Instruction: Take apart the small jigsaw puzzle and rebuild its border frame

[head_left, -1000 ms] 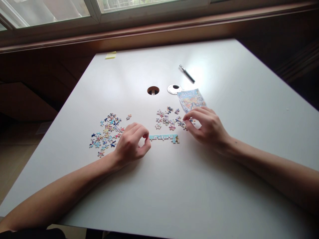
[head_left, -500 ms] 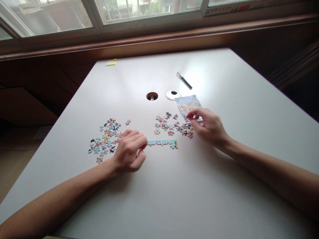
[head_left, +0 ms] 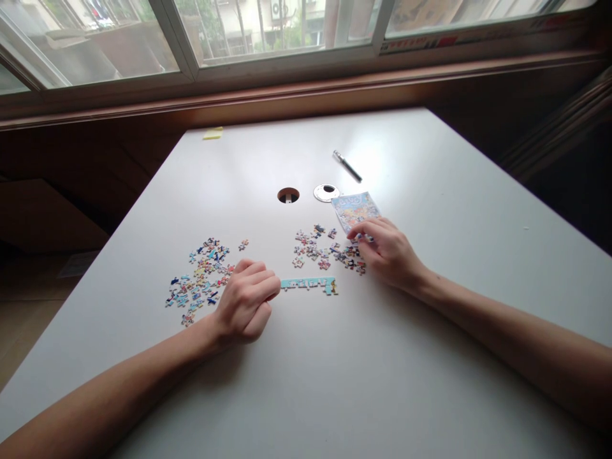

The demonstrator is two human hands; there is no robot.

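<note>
Joined strip of light-blue puzzle pieces (head_left: 308, 284) lying flat near mid-bench, between the two hands. Left hand (head_left: 246, 303) curled loosely into a near-fist at the strip's left end, fingertips just beside or touching it; whether anything is held inside, not discernible. Right hand (head_left: 388, 252) resting at the right edge of a small scatter of loose pieces (head_left: 325, 248) just behind the strip, thumb and forefinger pinched together over a piece near the lower edge of the picture card (head_left: 354, 209); actual grip on a piece too small to confirm. Larger scatter of loose pieces (head_left: 203, 277) to the left of the left hand, well apart from the small scatter. Behind the card: round metal grommet cap (head_left: 326, 192), open cable hole (head_left: 288, 195), dark pen (head_left: 347, 166). Yellow sticky note (head_left: 213, 133) at the far left corner of the white bench (head_left: 430, 210), below the window (head_left: 268, 29).
</note>
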